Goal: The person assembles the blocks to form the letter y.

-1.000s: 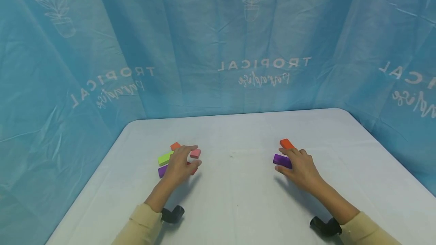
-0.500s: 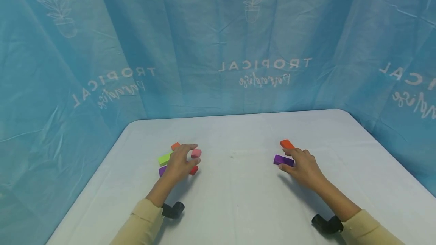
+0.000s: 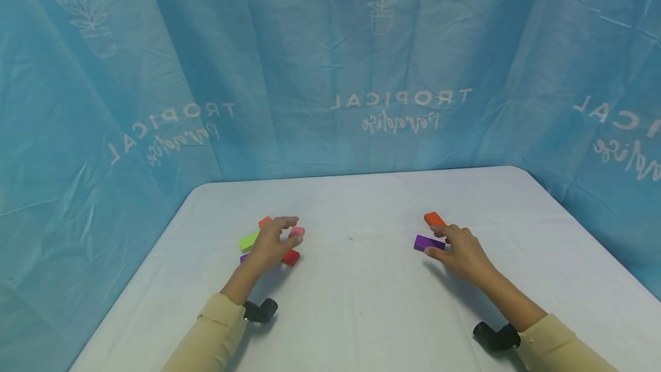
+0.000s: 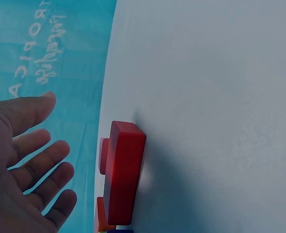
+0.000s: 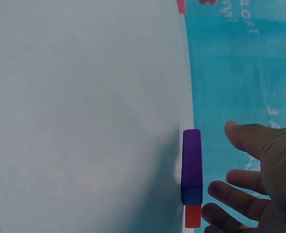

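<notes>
My left hand (image 3: 269, 247) hovers over a cluster of blocks on the left, fingers loosely spread and holding nothing. Under and around it lie a red block (image 3: 291, 258), a pink block (image 3: 296, 232), a lime green block (image 3: 249, 241), an orange block (image 3: 265, 222) and a purple block (image 3: 244, 259), some partly hidden. In the left wrist view, a gap separates the hand from the red block (image 4: 124, 174). On the right, my right hand (image 3: 463, 255) hangs relaxed beside another purple block (image 3: 428, 243) and an orange-red block (image 3: 434, 219). The right wrist view shows its fingers apart from the purple block (image 5: 192, 165).
A white table (image 3: 356, 303) carries all the blocks, with a wide stretch of its surface between the two groups. Blue curtains (image 3: 289, 73) with printed lettering hang behind and at both sides. Black wrist devices (image 3: 260, 310) sit at each cuff.
My left hand has shifted slightly away from me, uncovering more of the red block. My right hand has drawn a little to the right, showing more of the purple block. The blocks stay put.
</notes>
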{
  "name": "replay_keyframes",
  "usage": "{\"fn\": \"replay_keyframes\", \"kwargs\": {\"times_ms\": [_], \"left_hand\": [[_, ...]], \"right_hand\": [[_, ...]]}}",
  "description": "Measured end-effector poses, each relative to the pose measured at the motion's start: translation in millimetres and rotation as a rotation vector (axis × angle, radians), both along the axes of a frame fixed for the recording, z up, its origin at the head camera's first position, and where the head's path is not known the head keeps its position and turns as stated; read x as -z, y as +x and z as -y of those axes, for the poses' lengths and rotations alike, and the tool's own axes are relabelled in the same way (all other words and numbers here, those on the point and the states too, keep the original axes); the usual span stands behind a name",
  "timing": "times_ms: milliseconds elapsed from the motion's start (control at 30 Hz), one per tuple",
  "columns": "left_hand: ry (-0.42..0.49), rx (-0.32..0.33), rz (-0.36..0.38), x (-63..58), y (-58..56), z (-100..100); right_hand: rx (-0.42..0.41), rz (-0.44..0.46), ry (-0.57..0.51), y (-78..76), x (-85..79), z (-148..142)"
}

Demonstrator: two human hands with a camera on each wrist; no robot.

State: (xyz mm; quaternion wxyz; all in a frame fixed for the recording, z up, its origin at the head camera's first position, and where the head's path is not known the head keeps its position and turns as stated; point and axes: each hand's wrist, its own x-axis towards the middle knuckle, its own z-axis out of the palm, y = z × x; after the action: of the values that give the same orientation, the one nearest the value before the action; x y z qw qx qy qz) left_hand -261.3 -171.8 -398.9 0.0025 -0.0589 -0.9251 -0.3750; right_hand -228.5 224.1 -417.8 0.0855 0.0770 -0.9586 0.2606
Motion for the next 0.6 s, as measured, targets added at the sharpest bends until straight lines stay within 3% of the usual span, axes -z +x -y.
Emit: {"fn": "replay_keyframes", "kwargs": {"times_ms": [300,600], "left_hand": [[0.06,0.008,0.043,0.8,-9.7,3.9],[0.081,0.064,0.058,4.1,-20.7,12.8]], "right_hand": [[0.002,0.022,-0.015,-2.3,0.0,-1.6],[-0.008,0.042,-0.014,-5.1,1.6,-3.0]]}}
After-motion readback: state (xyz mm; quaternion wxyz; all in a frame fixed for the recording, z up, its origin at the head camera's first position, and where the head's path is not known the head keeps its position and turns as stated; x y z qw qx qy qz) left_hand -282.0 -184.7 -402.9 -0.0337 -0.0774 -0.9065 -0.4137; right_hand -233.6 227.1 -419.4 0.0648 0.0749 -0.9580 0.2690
